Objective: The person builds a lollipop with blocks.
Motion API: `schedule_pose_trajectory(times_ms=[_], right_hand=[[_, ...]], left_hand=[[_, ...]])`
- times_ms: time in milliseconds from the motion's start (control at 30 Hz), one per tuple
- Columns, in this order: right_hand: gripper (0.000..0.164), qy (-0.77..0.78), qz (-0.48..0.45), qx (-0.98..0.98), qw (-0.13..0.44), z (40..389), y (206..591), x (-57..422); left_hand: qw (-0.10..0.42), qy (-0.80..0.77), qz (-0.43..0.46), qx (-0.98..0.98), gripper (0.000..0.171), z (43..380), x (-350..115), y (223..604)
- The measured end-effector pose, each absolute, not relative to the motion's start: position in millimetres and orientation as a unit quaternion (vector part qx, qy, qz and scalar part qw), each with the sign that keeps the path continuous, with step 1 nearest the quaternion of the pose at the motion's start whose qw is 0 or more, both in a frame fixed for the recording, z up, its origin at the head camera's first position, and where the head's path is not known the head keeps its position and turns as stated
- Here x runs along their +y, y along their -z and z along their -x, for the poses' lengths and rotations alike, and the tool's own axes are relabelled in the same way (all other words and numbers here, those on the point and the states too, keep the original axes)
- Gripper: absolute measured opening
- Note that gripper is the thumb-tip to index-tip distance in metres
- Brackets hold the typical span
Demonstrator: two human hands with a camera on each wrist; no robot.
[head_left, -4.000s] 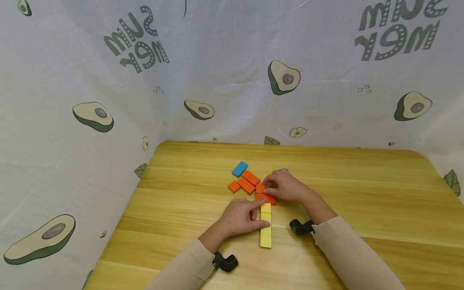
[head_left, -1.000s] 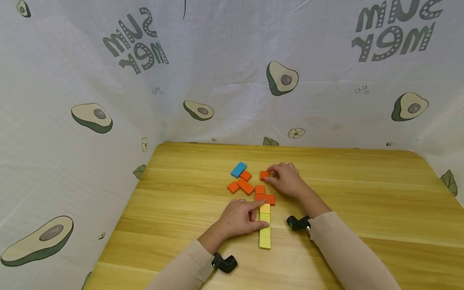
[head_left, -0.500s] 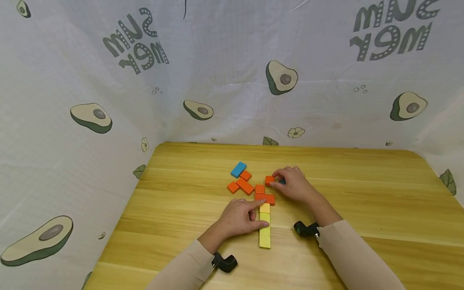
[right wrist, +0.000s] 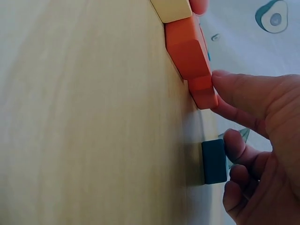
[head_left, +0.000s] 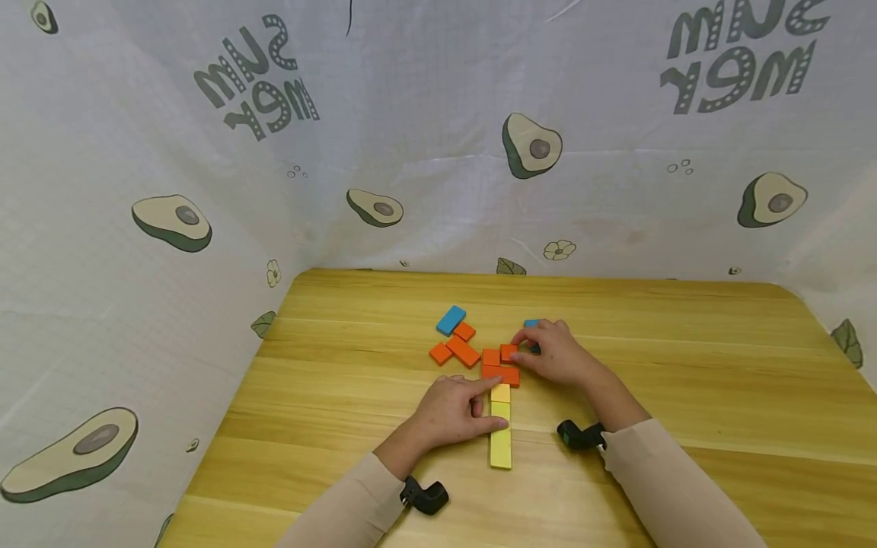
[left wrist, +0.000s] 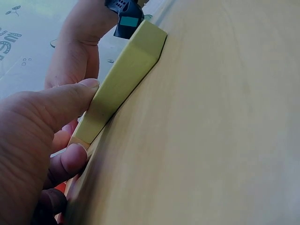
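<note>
My left hand [head_left: 448, 411] rests on a line of flat blocks. Its thumb touches the long yellow block [head_left: 501, 450], and the extended index finger reaches over the small light-orange block [head_left: 501, 394] to the orange rectangle [head_left: 508, 377]. My right hand [head_left: 556, 354] pinches a small orange square block [head_left: 508, 352] between thumb and index finger. That block stands at the far side of the rectangle, beside another orange square [head_left: 490, 357]. Partly hidden behind the right fingers is a blue block [head_left: 531, 324], which the right wrist view shows close to the curled fingers.
Left of the line lie a blue rectangle [head_left: 451, 320], a small orange square [head_left: 464, 332], an orange rectangle [head_left: 464, 352] and another orange square [head_left: 441, 354]. A wrist camera sits on each sleeve. Printed cloth [head_left: 425, 137] hangs behind the wooden table [head_left: 329, 380].
One orange square has left the loose group. My right hand has moved it right, then towards the line, beside the other square. The left hand has stayed in place.
</note>
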State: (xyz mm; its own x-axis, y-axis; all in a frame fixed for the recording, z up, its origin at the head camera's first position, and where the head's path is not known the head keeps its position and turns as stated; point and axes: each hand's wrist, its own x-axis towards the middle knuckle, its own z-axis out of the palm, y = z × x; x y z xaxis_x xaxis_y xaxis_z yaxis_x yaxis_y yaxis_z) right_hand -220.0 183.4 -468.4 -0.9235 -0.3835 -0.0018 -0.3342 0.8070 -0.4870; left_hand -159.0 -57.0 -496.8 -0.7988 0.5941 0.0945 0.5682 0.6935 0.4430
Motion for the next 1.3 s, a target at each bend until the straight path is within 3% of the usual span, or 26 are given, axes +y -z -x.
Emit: schedule_pose_trajectory(times_ms=[1000, 1300], right_hand=[[0.015, 0.276, 0.187, 0.941, 0.063, 219.4, 469.9, 186.4], [0.028, 0.298, 0.176, 0.935, 0.074, 221.2, 470.8, 191.3]], left_hand=[[0.039, -0.237, -0.312, 0.919, 0.069, 160.4, -56.7, 495.0], [0.03, -0.233, -0.317, 0.919, 0.068, 160.5, -56.3, 495.2]])
